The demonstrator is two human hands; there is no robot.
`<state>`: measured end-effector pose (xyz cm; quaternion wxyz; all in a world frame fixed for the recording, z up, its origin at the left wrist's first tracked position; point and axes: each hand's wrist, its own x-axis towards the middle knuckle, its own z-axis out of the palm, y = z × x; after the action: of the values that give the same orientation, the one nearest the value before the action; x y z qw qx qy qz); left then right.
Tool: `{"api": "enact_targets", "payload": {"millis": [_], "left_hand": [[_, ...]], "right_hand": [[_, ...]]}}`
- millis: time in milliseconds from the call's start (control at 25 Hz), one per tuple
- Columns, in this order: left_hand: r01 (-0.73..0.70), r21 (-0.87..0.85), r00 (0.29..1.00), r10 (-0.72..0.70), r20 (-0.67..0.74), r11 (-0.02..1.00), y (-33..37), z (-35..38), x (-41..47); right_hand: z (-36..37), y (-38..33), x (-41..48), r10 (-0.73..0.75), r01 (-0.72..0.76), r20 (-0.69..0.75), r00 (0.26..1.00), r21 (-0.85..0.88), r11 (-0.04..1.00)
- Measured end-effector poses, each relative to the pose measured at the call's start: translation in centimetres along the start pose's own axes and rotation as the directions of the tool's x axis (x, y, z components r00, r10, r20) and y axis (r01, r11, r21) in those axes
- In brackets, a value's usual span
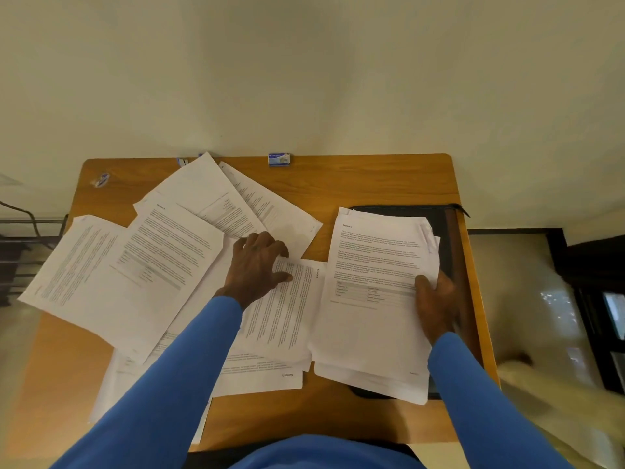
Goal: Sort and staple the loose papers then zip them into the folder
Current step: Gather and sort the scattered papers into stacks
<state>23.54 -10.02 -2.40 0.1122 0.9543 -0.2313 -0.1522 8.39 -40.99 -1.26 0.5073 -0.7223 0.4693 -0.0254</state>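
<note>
Head camera view, looking down on a wooden table [355, 184] with printed pages all over it. Taking the table's middle as the dial's centre, the loose papers [135, 265] fan out untidily from 12 o'clock round to 7 o'clock, overlapping at odd angles. At 3 o'clock a gathered stack [372, 258] lies on a black folder [439, 216], which lies flat and shows only at its far and right edges.

The left hand [257, 262], near the centre, has its fingers curled over the top corner of one sheet [291, 309], with the thumb lying on the page. The right hand [436, 299] grips the stack's right edge, thumb on top and fingers hidden underneath. Both arms wear blue sleeves [176, 384].

Paper like this is probably light, floppy and slippery sheet on sheet. A single page is best lifted by a corner. The stack is best held along one edge with support beneath, or it may splay.

Several pages carry a heading that starts "Section", followed by a number too small to be sure of. The body text is illegible. A small blue and white box [279, 159] sits at 12 o'clock, its label unreadable.
</note>
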Motion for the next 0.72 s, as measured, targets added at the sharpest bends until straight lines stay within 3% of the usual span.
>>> {"api": "enact_targets", "payload": {"millis": [160,320,480,600,640,720], "left_hand": [[-0.085,0.015,0.989,0.086,-0.12,0.996,0.2,-0.4,0.0],[-0.2,0.134,0.979,0.204,-0.013,0.971,-1.1,-0.9,-0.6],[-0.111,0.071,0.994,0.112,0.001,0.991,-1.7,-1.1,-0.9],[-0.001,0.087,0.995,-0.008,0.101,0.996,0.0,-0.7,0.6],[-0.03,0.123,0.988,0.01,0.157,0.992,1.1,-0.3,1.1],[-0.235,0.141,0.95,0.197,0.242,0.962,3.6,0.6,1.7]], "right_hand": [[0.0,0.2,0.1,0.012,-0.012,-0.016,1.0,0.0,1.0],[0.4,0.0,-0.2,-0.022,0.021,-0.058,0.998,-0.014,1.0],[1.6,0.4,-0.5,-0.046,0.034,-0.119,0.992,-0.1,0.994],[2.5,0.4,-0.6,-0.074,0.05,-0.152,0.986,-0.156,0.986],[2.7,0.3,-0.6,-0.078,0.051,-0.158,0.984,-0.165,0.985],[2.8,0.4,-0.5,-0.083,0.053,-0.164,0.983,-0.181,0.982]]}}
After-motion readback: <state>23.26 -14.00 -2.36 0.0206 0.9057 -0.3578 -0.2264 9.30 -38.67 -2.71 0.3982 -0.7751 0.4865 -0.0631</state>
